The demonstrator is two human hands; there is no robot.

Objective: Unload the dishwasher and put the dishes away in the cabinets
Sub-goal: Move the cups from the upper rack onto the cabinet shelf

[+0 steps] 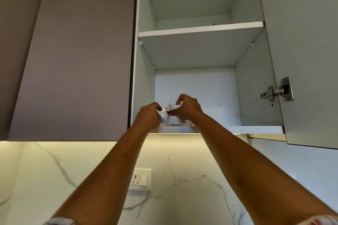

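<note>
On shelf (256, 129), left end: L hand (149, 117) holds patterned mug (164, 117).
White mug (175, 119): R hand (189, 107) grips; seat flat, no clink.

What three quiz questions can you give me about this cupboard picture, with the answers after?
1. True or false: the plain white cylindrical cup in the right hand is up on the top shelf.
2. What does the left hand hold? A) a small white ceramic cup with blue flowers; B) a plate; C) a spoon.
3. Fill the gap: the grey cabinet door on the right hangs ____.
Key: 1 false, it is at the white bottom shelf; 2 A; 3 open.
</note>
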